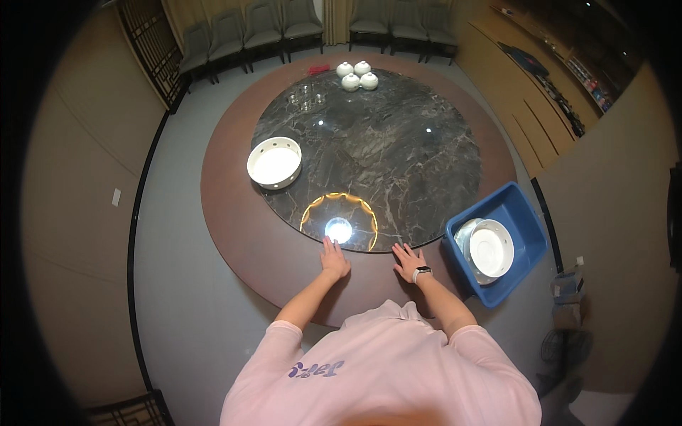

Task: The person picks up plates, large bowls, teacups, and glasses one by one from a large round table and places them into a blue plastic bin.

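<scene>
My left hand (334, 260) lies flat near the front rim of a dark marble turntable (394, 165), its fingertips beside a bright lamp reflection. To its right my right hand (409, 263), with a watch on the wrist, also rests at the turntable's edge, fingers spread. Neither holds anything. A large white bowl (275, 165) stands on the turntable's left side. Right of my right hand, a blue plastic tub (525, 239) holds white bowls (490, 253). Several lidded white pots (350, 82) stand at the turntable's far edge, with small clear glasses (306, 105) to their left.
The turntable sits on a round brown table (229, 213). A red item (319, 69) lies at its far rim. Grey chairs (262, 32) line the back wall. A wooden cabinet (527, 122) with items on it stands at the right, and boxes (568, 290) are on the floor side.
</scene>
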{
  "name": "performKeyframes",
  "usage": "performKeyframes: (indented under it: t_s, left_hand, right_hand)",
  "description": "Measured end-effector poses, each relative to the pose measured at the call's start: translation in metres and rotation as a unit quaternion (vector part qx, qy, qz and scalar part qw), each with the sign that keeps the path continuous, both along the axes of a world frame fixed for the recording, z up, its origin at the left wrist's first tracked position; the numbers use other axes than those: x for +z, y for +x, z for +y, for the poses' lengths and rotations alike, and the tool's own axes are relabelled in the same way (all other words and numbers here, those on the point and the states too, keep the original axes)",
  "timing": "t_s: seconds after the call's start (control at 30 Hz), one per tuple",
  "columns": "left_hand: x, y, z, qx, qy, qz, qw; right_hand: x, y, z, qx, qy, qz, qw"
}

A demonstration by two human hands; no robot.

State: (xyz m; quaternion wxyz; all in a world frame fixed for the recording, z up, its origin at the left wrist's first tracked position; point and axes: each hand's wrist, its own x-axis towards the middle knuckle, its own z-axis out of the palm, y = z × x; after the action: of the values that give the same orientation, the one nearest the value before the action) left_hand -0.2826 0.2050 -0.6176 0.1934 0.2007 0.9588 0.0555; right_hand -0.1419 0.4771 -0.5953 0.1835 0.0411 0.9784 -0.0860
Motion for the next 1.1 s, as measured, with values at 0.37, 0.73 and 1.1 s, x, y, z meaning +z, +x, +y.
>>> performKeyframes:
  t_s: [0.37,0.73,1.1]
  left_hand:
    - [0.054,0.004,-0.006,-0.163,0.086,-0.178,0.967]
    - [0.032,-0.023,-0.142,0.010,0.378,-0.087,0.922]
    - [0.047,-0.100,-0.204,0.104,0.401,0.206,0.887]
  right_hand:
    - [0.002,-0.007,0.012,-0.146,0.085,-0.073,0.983]
    - [-0.023,-0.049,-0.085,-0.229,0.022,0.063,0.971]
    - [-0.013,-0.120,-0.139,-0.309,-0.211,0.106,0.921]
